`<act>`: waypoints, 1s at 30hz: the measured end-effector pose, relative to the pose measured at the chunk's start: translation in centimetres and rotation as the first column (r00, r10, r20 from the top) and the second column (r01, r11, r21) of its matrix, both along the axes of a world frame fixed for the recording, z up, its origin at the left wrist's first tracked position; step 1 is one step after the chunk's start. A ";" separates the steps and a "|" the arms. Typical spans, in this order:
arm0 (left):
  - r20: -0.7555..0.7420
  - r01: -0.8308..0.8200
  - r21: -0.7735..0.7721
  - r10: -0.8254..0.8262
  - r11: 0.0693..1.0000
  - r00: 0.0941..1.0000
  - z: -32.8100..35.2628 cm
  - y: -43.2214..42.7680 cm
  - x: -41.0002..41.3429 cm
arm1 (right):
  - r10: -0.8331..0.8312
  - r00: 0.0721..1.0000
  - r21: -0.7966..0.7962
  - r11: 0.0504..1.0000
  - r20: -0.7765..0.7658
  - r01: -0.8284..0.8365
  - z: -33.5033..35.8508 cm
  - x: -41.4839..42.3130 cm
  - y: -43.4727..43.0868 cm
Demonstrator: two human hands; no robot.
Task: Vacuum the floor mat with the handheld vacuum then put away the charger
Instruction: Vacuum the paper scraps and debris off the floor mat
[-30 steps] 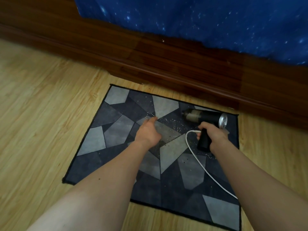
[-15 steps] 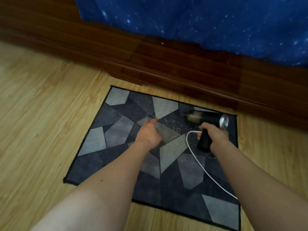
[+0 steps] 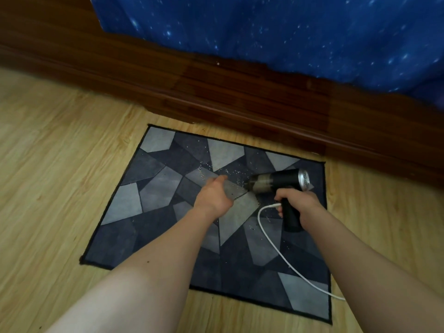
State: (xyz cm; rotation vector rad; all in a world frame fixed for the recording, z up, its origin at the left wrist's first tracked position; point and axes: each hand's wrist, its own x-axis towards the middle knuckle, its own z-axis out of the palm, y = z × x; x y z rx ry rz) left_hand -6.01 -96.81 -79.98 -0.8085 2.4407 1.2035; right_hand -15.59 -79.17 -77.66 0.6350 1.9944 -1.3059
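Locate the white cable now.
Head view, right side: the cable runs from the vacuum handle in the right hand across the mat past its near right edge.

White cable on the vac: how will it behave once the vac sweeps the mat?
Likely floppy: the white cable loops slack from the grip of the handheld vacuum and curves across the floor mat. Probably light, being thin; it should trail the right hand with little pull. It may drag through the scattered crumbs.

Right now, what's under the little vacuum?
The grey patchwork floor mat, with pale crumbs scattered near the handheld vacuum. The right hand grips its handle. The patch of mat right beneath the vacuum and that hand is covered, so crumbs there cannot be seen.
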 end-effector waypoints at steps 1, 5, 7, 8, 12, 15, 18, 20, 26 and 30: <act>0.001 0.004 -0.004 -0.004 1.000 1.000 0.0 0.1 0.1 | 0.005 1.000 -0.004 1.000 0.004 -0.005 -0.1 0.2 0.0; 0.002 0.007 -0.008 -0.007 1.000 1.000 0.5 0.7 0.3 | -0.014 1.000 -0.056 0.998 0.024 0.016 -0.6 1.0 0.0; 0.002 0.011 -0.010 -0.011 1.000 1.000 0.6 0.8 0.4 | -0.034 0.999 -0.076 0.996 0.038 0.036 -0.8 1.2 -0.2; 0.006 0.016 -0.013 -0.016 1.000 1.000 0.8 0.9 0.5 | -0.040 0.998 -0.084 0.996 0.042 0.043 -0.8 1.2 -0.2; 0.016 0.025 -0.033 -0.025 0.999 1.000 1.1 0.7 1.1 | -0.027 0.999 -0.086 0.996 0.046 0.031 -0.8 1.1 0.1; 0.019 0.014 -0.044 -0.013 0.999 1.000 1.1 0.7 1.2 | -0.011 0.999 -0.062 0.998 0.046 0.014 -0.9 0.9 1.1; 0.025 0.023 -0.029 -0.022 0.999 0.999 1.2 1.5 0.9 | -0.013 0.999 -0.038 0.999 0.052 0.015 -0.8 0.9 2.6; 0.026 0.039 -0.012 -0.039 0.999 0.999 1.0 2.4 0.5 | -0.013 0.998 -0.028 0.999 0.057 0.015 -0.6 1.0 3.5; 0.038 0.094 0.020 -0.095 0.995 0.995 0.4 5.3 -0.3 | -0.009 0.996 -0.011 1.000 0.083 0.009 0.2 1.9 6.4; 0.046 0.101 0.039 -0.102 0.994 0.994 0.1 6.1 -0.4 | -0.023 0.995 -0.013 1.000 0.096 0.024 0.3 2.7 7.7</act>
